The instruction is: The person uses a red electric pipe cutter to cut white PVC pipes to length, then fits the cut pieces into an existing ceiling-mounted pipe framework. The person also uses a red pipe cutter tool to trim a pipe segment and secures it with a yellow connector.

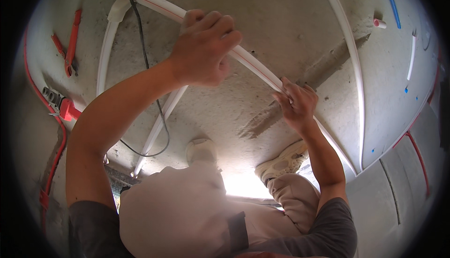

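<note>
A long white plastic pipe [258,68] with a thin red stripe runs slantwise from the upper left to the lower right. My left hand [204,47] is wrapped round it near the middle of the view, fingers curled over the top. Further down the pipe, my right hand [297,103] grips it with thumb and fingers. Between my two hands a straight stretch of the pipe shows bare. Above the floor, a dark cable [140,33] hangs down just left of my left hand and loops below it.
Red-handled pipe cutters [71,47] lie at the left, above a red tool with a grey metal head [58,101]. Other white pipes [347,33] cross the concrete floor [276,19]. A short pipe offcut [379,23] and a blue pipe [391,3] lie at upper right. Red conduit [40,89] follows the left side.
</note>
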`<move>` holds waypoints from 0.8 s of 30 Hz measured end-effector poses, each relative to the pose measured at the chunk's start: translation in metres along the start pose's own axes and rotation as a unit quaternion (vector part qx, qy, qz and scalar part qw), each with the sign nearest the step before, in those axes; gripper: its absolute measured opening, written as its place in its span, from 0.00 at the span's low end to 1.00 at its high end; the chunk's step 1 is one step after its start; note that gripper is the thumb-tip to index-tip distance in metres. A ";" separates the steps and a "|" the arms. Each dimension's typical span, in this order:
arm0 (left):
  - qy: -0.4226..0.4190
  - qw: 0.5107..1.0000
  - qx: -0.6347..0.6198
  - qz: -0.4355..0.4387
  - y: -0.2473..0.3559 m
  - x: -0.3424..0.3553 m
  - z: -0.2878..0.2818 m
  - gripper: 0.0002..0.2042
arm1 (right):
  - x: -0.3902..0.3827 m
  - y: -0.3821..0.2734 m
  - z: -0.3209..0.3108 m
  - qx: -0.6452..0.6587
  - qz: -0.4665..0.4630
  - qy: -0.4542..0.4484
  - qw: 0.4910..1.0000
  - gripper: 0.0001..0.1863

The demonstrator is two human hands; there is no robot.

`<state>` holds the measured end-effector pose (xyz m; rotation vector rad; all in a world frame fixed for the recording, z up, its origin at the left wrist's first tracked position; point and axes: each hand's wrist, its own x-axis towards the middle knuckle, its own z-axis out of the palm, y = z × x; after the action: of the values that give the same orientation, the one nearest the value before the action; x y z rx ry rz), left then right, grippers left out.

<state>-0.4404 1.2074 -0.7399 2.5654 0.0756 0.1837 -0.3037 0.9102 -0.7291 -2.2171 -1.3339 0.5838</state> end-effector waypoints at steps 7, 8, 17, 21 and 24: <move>0.000 1.000 0.014 0.000 -0.001 -0.004 0.003 0.22 | -0.001 0.001 0.000 0.001 0.015 -0.016 1.000 0.19; 0.001 1.000 0.017 0.002 -0.001 -0.005 0.003 0.22 | -0.001 0.001 0.000 -0.002 0.012 -0.015 1.000 0.19; 0.007 1.000 -0.005 -0.003 -0.001 -0.003 -0.003 0.18 | 0.000 -0.001 -0.001 -0.045 -0.002 -0.024 0.999 0.20; 0.021 1.000 -0.008 0.002 0.000 -0.003 -0.006 0.16 | -0.001 -0.001 -0.001 -0.048 0.001 -0.025 0.999 0.19; -0.011 1.000 0.010 -0.002 0.001 -0.003 -0.009 0.17 | -0.001 0.000 -0.001 -0.046 0.005 -0.031 0.998 0.20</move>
<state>-0.4451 1.2110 -0.7325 2.5855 0.0758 0.1542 -0.3040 0.9090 -0.7285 -2.2981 -1.4080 0.6105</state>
